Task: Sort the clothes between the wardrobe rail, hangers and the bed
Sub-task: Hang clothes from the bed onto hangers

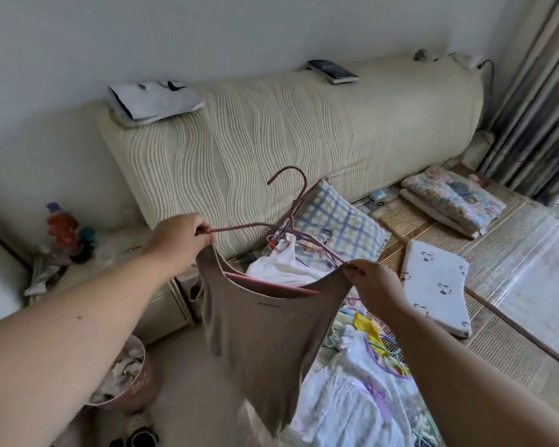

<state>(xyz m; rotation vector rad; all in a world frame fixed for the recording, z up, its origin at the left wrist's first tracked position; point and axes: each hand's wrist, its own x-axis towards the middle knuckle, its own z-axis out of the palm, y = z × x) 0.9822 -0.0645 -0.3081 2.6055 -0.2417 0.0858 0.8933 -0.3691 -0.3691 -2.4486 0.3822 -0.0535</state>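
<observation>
Hands first: left hand point(179, 241) has fingers curled round one end of the pink wire hanger point(239, 226) together with one strap of the taupe tank top point(262, 327); right hand point(373, 283) pinches the other strap at the hanger's far end, thumb and fingertips closed on it. The top hangs between them over the bed edge, hook pointing up and away. I can't tell whether the top is going on or coming off the hanger. Progress looks partial at best: one garment in hand, none seen on a rail, and the wardrobe is out of view. Just below the right arm, a pile of white and lilac clothes point(352, 398) tangled with loose hangers lies unsorted on the bed point(513, 333). The round bin point(136, 393) on the floor at lower left holds crumpled pale scraps, paper or cloth unclear. Behind the top, a white garment point(281, 269) lies with more hangers against the checked pillow point(339, 227). A white printed pillow point(436, 285) and a folded floral blanket point(449, 198) sit further along. Farthest is the ribbed headboard point(271, 124) with a book point(333, 71) on top.
</observation>
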